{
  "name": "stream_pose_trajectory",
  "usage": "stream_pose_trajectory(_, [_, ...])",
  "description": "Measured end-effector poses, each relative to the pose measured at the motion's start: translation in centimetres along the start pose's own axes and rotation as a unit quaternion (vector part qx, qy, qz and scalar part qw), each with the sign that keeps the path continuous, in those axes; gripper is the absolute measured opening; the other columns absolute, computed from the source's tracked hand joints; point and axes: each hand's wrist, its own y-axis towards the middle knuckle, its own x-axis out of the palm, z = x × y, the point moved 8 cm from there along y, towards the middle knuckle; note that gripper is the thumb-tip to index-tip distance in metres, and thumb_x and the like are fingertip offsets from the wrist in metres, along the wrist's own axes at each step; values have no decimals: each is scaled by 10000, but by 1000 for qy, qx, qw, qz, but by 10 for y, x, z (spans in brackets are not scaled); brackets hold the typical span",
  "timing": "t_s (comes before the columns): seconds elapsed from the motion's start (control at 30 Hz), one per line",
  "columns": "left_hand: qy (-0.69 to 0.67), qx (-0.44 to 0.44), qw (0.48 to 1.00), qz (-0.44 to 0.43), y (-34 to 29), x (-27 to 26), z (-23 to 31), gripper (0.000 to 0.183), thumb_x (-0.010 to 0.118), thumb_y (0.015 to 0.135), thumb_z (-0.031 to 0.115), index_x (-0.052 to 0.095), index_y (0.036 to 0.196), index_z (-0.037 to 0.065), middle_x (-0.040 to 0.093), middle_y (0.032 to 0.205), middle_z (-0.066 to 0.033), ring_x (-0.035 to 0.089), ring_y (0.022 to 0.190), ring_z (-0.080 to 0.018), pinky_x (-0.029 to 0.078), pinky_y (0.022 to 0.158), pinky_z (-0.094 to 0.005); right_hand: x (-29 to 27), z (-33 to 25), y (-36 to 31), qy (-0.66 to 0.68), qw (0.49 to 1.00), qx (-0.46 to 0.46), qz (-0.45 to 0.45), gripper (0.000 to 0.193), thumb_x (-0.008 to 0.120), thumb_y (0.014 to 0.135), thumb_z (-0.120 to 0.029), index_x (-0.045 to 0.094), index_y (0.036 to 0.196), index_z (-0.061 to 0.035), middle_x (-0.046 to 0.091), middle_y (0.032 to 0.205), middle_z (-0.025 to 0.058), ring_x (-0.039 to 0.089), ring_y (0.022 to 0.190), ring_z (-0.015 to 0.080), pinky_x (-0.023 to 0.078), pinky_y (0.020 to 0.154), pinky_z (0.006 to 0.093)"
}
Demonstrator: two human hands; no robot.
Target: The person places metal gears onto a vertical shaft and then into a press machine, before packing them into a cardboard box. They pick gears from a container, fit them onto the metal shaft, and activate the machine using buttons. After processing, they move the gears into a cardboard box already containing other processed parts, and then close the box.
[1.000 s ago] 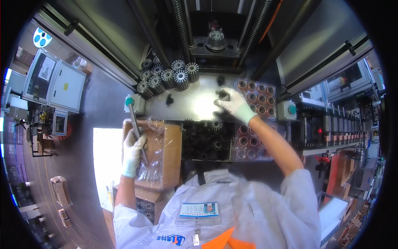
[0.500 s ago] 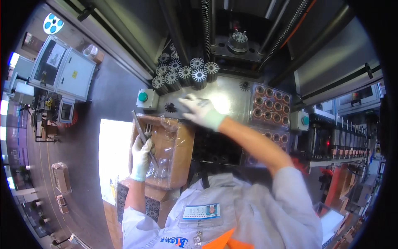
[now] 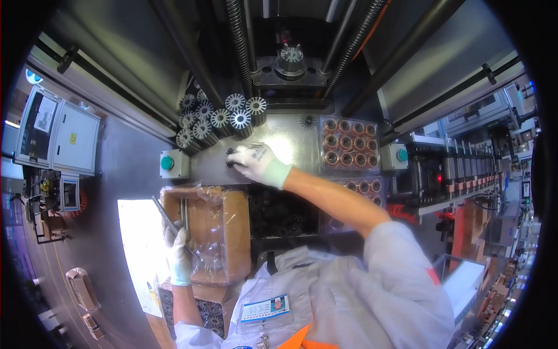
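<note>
My left hand (image 3: 178, 256), in a white glove, is closed around a long grey metal rod (image 3: 164, 212) and holds it slanted by the left side of a cardboard box (image 3: 238, 232). The box is lined with clear plastic. My right hand (image 3: 253, 161), gloved too, reaches over the metal worktop (image 3: 203, 167). Its fingertips close on a small dark slotted disc (image 3: 230, 158) that the fingers partly cover. Just beyond this hand stand several upright slotted cylindrical metal cores (image 3: 241, 120), grouped at the back left of the worktop.
Another dark slotted disc (image 3: 308, 121) lies near the press fixture (image 3: 290, 63). Clear trays (image 3: 321, 156) of copper-coloured ringed parts are at the right. Green-button boxes (image 3: 168, 162) flank the worktop. Below the cardboard box, another box (image 3: 215, 314) holds slotted parts. Dark vertical posts (image 3: 405, 55) frame the machine.
My right hand has come down onto the dark disc, its fingers drawing together on it. My left hand still grips the rod. The whole view has shifted, so the scene sits further left.
</note>
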Motion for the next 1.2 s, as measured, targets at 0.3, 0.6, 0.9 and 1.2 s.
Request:
stream_pose_trajectory(0.3, [50,31,993,-98,23,69,19,526,738,910,337,516,1233,-13,557,784,-12,544,666,-97,463,596,-237,-133,55,-49,476,778,326,248,308,643,937,-64,641,1227,38,695,903,67,649,728,113,557,712,256])
stream_pose_trajectory(0.6, [101,52,979,-169,24,102,22,567,617,988,425,485,1317,-17,470,684,19,427,577,-66,359,529,-215,-175,71,-37,411,820,290,271,332,628,924,-16,626,1248,55,685,916,66,630,704,99,529,670,231])
stream_pose_trajectory(0.9, [59,-13,988,-145,11,108,13,403,646,974,286,518,1248,20,387,602,77,301,453,-21,229,423,-208,-206,94,1,420,821,252,293,310,610,901,6,638,1202,74,656,848,49,571,675,75,490,638,216])
stream_pose_trajectory(1.2, [91,-56,991,-79,10,119,8,321,704,936,169,598,1178,-13,509,672,64,403,467,-19,278,411,-209,-206,74,-17,414,823,261,288,349,605,876,10,640,1220,56,658,853,28,582,673,72,496,653,208])
